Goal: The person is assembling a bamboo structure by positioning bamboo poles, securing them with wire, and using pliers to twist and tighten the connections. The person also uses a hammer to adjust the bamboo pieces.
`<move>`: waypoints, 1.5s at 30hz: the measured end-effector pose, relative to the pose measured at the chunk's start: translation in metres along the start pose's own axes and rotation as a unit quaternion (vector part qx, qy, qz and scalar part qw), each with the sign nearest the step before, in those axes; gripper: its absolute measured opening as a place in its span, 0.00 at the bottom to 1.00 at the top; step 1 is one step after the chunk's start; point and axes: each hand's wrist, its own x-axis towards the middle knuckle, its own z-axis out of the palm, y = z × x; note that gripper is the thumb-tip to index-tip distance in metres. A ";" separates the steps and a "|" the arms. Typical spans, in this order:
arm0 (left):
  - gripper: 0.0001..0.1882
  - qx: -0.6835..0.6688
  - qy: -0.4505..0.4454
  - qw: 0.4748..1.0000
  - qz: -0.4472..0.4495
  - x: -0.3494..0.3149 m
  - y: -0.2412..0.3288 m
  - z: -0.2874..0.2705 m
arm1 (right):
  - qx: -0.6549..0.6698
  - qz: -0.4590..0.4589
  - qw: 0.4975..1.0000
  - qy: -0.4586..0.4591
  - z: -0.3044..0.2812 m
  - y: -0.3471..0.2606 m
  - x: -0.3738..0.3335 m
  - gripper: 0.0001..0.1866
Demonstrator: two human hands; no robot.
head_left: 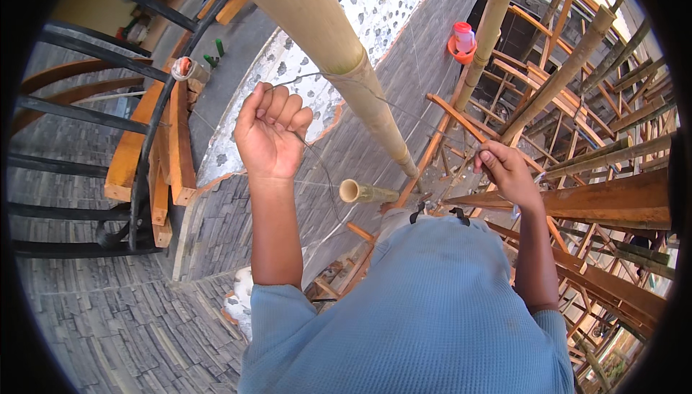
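Note:
A thick upright bamboo pole (317, 19) rises in front of me, with a thin dark wire (353, 77) looped around it. To the left of the pole, my left hand (272, 131) is closed with the palm turned up, gripping one end of the wire. A loose tail of this wire hangs below the hand. On the pole's right, my right hand (507, 172) pinches the other end, stretched out from the pole. Below the pole, a shorter bamboo piece (371, 193) points its hollow cut end toward the left.
Bamboo and timber scaffolding (569, 98) fills the right side over a deep drop. A black metal railing (150, 131) curves along the left, with wooden beams (175, 149) beside it. A pink jug (463, 33) sits in an orange-red container (461, 54) by another bamboo pole (491, 26).

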 end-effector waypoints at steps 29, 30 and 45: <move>0.21 0.499 0.083 0.707 0.494 -0.027 0.114 0.071 | -0.076 -0.161 0.981 -0.080 0.053 -0.090 0.044 0.10; 0.20 0.470 0.071 0.751 0.459 -0.029 0.108 0.076 | -0.109 -0.183 0.976 -0.054 0.051 -0.097 0.038 0.10; 0.23 0.477 0.031 0.808 0.345 -0.017 0.031 0.096 | -0.065 -0.319 0.942 0.080 0.021 -0.103 0.053 0.60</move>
